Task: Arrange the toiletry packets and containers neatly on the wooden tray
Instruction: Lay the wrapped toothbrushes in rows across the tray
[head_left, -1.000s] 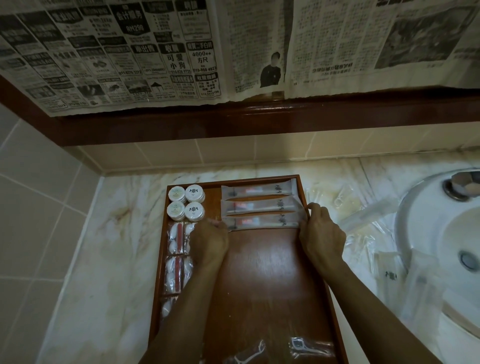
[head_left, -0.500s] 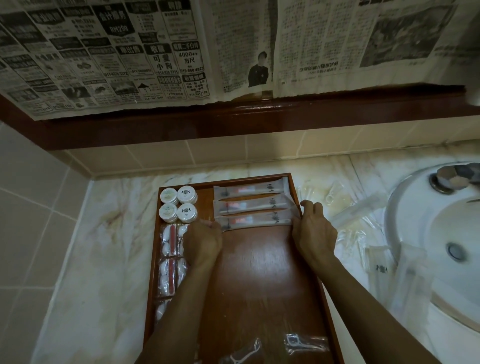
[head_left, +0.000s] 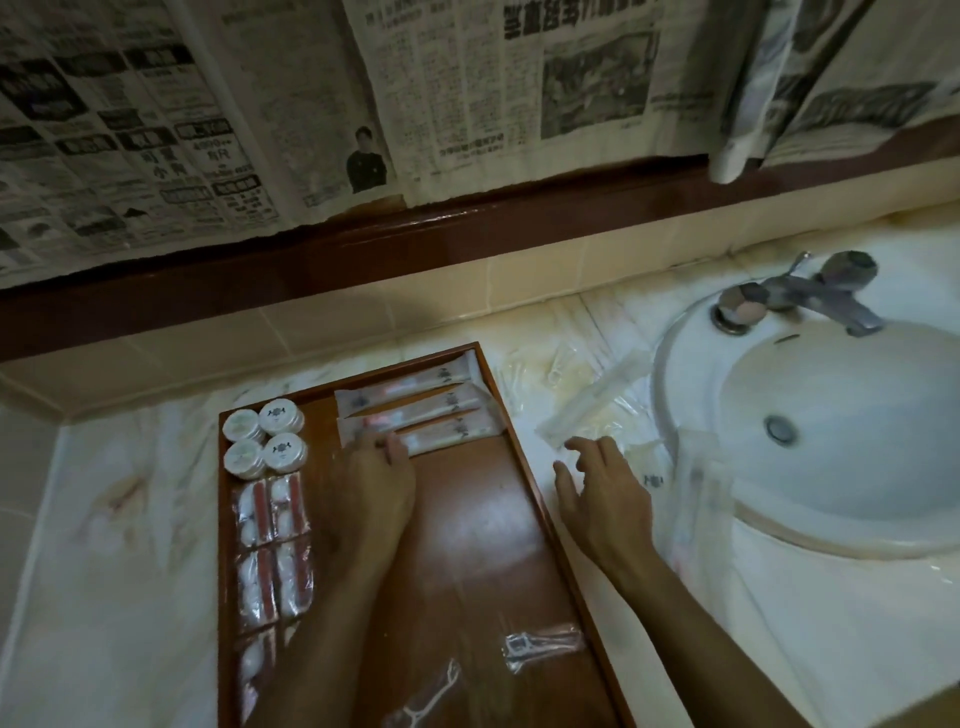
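The wooden tray (head_left: 457, 525) lies on the marble counter. Several round white containers (head_left: 264, 437) sit at its far left corner, with packets of white and red items (head_left: 272, 545) in a column below them. Three long toothbrush packets (head_left: 431, 410) lie stacked along the far edge. My left hand (head_left: 371, 486) rests on the near packet's left end, fingers curled over it. My right hand (head_left: 605, 493) hovers open over the counter just right of the tray, near clear plastic packets (head_left: 592, 405). Two clear razor packets (head_left: 540, 647) lie at the tray's near end.
A white sink (head_left: 810, 441) with a metal faucet (head_left: 795, 293) fills the right side. More clear wrapped packets (head_left: 696, 499) lie on the counter between the tray and the sink rim. Newspaper covers the wall above a dark wooden ledge.
My right hand left the right end of the toothbrush packets and moved right, off the tray, over the loose packets on the counter. The view turned right, toward the sink.
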